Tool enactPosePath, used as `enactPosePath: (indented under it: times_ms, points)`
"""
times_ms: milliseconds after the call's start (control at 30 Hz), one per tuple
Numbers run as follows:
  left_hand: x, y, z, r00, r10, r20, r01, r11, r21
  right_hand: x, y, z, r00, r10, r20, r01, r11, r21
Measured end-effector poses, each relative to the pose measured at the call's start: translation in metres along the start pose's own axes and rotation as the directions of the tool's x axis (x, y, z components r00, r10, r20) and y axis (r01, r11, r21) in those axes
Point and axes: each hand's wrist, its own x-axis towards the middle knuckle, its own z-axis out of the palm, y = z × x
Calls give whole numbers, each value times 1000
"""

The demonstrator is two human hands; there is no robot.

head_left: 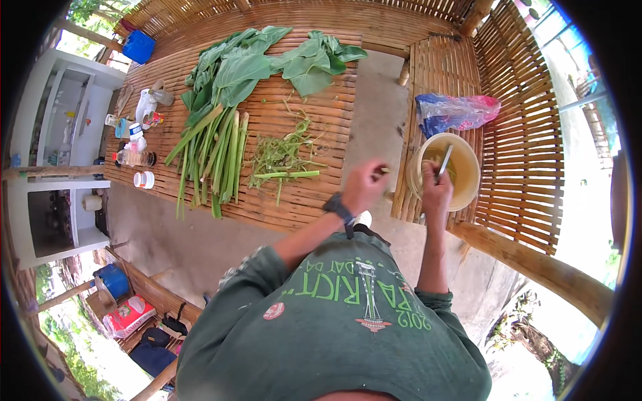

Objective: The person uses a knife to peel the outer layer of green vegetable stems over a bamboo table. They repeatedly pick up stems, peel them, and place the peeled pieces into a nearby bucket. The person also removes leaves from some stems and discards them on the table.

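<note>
My right hand (437, 190) is closed round a knife (445, 158), its blade pointing away over a cream bucket (473, 175). Greenish pieces show inside the bucket, partly hidden by the hand and blade. To the left of the bucket, my left hand (363, 187) is closed, slightly blurred, with the end of a short piece of stalk (380, 172) showing at its fingers. Long green stalks (212, 157) lie side by side on the bamboo table (334, 144), below large green leaves (242, 72). Beside them sits a heap of stringy peelings (281, 155) with one cut stalk (287, 175) across it.
A blue and pink plastic bag (458, 111) lies on the bamboo bench (445, 67) beyond the bucket. Bottles (136, 158) and a white jar (144, 180) stand at the table's left end. A slatted bamboo wall (518, 134) rises on the right.
</note>
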Motion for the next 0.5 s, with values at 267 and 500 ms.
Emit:
enactPosePath:
  times_ms: [267, 500]
  points:
    - [74, -34, 94, 931, 177, 319, -258, 938, 233, 46, 93, -126, 963, -60, -264, -144, 711, -689]
    - [-6, -165, -99, 998, 65, 20, -50, 495, 867, -17, 153, -93, 984, 139, -108, -175, 835, -522]
